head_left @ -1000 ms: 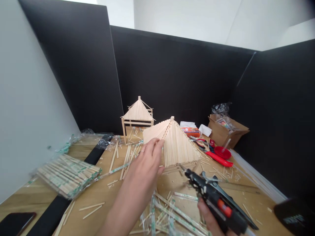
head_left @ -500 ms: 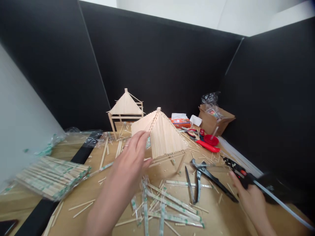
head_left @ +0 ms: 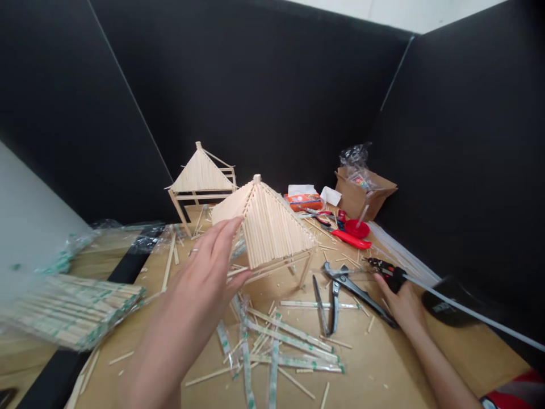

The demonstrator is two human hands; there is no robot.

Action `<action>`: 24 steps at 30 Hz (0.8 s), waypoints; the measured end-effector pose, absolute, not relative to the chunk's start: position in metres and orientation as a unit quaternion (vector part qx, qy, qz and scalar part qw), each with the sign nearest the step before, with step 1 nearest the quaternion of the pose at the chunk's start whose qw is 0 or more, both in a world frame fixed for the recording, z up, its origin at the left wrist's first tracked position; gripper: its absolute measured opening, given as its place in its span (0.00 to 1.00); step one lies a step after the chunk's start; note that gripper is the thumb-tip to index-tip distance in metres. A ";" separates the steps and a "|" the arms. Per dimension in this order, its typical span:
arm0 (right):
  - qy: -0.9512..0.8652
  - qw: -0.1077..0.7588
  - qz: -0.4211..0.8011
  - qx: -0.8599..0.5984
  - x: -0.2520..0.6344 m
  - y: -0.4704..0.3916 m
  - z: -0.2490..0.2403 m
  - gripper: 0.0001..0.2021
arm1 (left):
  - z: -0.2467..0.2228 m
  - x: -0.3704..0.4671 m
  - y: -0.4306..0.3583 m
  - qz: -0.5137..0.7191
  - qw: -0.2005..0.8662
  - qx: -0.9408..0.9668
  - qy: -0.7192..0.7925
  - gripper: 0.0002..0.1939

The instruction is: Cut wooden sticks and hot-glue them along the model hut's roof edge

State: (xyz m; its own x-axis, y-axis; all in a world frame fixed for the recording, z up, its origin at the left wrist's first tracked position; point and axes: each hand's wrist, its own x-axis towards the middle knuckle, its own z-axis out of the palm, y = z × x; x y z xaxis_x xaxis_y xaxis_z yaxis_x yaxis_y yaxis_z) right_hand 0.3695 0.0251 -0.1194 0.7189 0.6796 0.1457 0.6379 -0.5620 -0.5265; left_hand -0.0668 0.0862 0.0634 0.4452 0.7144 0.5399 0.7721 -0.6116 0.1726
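Stick house (head_left: pixel 279 230): stands on its legs on the counter (head_left: pixel 361 372), in front of me, behind the loose sticks. Its roof has a knob at the peak.

Left hand (head_left: pixel 200 270): half open, fingers extended together, thumb apart, set about the near left corner of the roof. I judge the placement is for steadying; whether the fingertips bear on the wood I cannot tell.

Right hand (head_left: pixel 402 301): closed around the glue gun (head_left: pixel 390 274), nozzle pointing left and away from the house. I judge it is held low and off to the side to keep the hot tip clear; whether the gun rests on the counter cannot be told.

Cutters (head_left: pixel 360 295): lie open between the house and the gun, presumably for easy reach. Wrapped sticks (head_left: pixel 304 360): scattered nearest me, likewise within reach.
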 end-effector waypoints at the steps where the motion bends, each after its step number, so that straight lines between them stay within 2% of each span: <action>1: -0.372 0.280 0.024 -0.885 0.368 0.022 -0.119 0.43 | 0.065 -0.066 0.084 -0.291 0.042 -0.848 -0.440 0.39; 7: -0.389 0.267 -0.059 -0.880 0.344 -0.016 -0.109 0.44 | 0.073 -0.064 0.077 -0.282 0.000 -0.846 -0.453 0.40; 10: -0.468 0.275 -0.112 -0.832 0.308 -0.035 -0.104 0.37 | 0.074 -0.064 0.076 -0.278 -0.010 -0.844 -0.458 0.39; 13: -0.618 0.304 -0.020 -0.725 0.256 -0.042 -0.099 0.19 | 0.076 -0.064 0.074 -0.275 -0.012 -0.841 -0.466 0.38; 15: -0.700 0.301 0.033 -0.646 0.222 -0.039 -0.097 0.12 | 0.078 -0.063 0.072 -0.272 -0.013 -0.838 -0.472 0.37; 20: -0.737 0.202 0.110 -0.635 0.169 -0.017 -0.097 0.09 | 0.084 -0.068 0.064 -0.281 -0.017 -0.831 -0.480 0.36; 24: -0.725 0.193 0.120 -0.651 0.166 -0.005 -0.091 0.08 | 0.089 -0.073 0.061 -0.303 0.007 -0.826 -0.475 0.34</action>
